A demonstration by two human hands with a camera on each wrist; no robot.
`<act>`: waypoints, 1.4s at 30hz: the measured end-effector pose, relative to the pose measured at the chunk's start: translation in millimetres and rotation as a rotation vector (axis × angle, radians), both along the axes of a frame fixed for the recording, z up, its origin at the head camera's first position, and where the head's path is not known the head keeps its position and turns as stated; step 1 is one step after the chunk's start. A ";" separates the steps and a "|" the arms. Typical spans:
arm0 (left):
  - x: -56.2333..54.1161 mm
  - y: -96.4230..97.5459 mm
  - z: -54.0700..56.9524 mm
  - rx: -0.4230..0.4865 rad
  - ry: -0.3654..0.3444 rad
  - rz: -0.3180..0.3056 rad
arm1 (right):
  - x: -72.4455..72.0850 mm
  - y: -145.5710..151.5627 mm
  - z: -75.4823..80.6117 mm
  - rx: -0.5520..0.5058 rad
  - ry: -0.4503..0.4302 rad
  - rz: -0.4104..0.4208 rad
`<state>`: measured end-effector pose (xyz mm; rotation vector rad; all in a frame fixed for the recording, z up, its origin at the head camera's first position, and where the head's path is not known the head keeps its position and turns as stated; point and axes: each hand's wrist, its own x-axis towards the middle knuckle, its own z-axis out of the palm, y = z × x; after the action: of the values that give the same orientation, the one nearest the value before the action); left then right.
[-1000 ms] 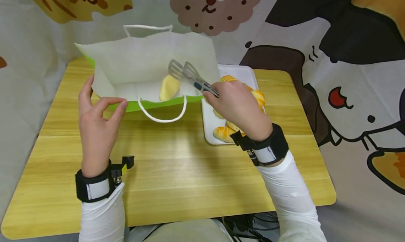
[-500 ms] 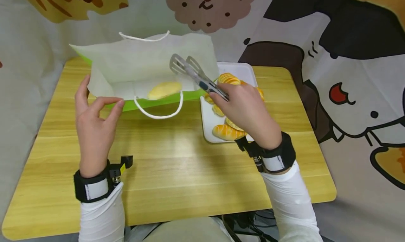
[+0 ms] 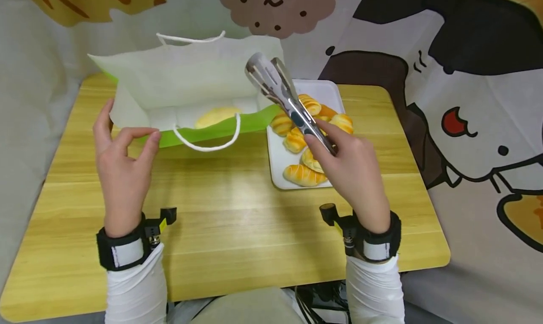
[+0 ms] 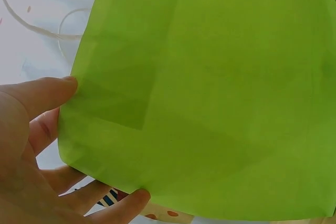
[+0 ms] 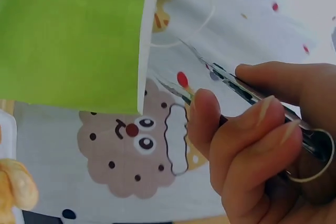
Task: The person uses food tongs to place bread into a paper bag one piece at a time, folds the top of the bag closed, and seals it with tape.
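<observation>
Green paper bag, likely light and easily creased, suits a hold at the rim, where the left hand pinches it; at its right end the right hand grips tongs. One pale roll lies inside; bread rolls fill a tray to its right.

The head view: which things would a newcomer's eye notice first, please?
Probably the open green bag at the table's far side, left of centre, with one pale bread inside. Next, the shiny tongs in the right grip, seen across the bag's right end. Then the white tray of golden rolls, right of the bag.
</observation>
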<state>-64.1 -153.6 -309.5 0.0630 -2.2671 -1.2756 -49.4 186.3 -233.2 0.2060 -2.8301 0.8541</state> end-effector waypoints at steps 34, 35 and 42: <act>1.7 1.6 3.2 0.008 0.004 0.040 | 25.8 54.9 -92.1 -0.427 -0.014 -0.528; 1.7 2.0 3.3 0.007 0.002 0.040 | 26.3 57.4 -93.4 -0.424 -0.017 -0.535; 1.7 4.0 3.8 0.004 -0.007 0.046 | 32.5 74.2 -101.3 -0.387 -0.058 -0.600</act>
<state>-62.4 -149.6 -305.7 0.1201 -2.2559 -1.2579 -16.8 260.5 -334.4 -0.6859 -2.4639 1.2179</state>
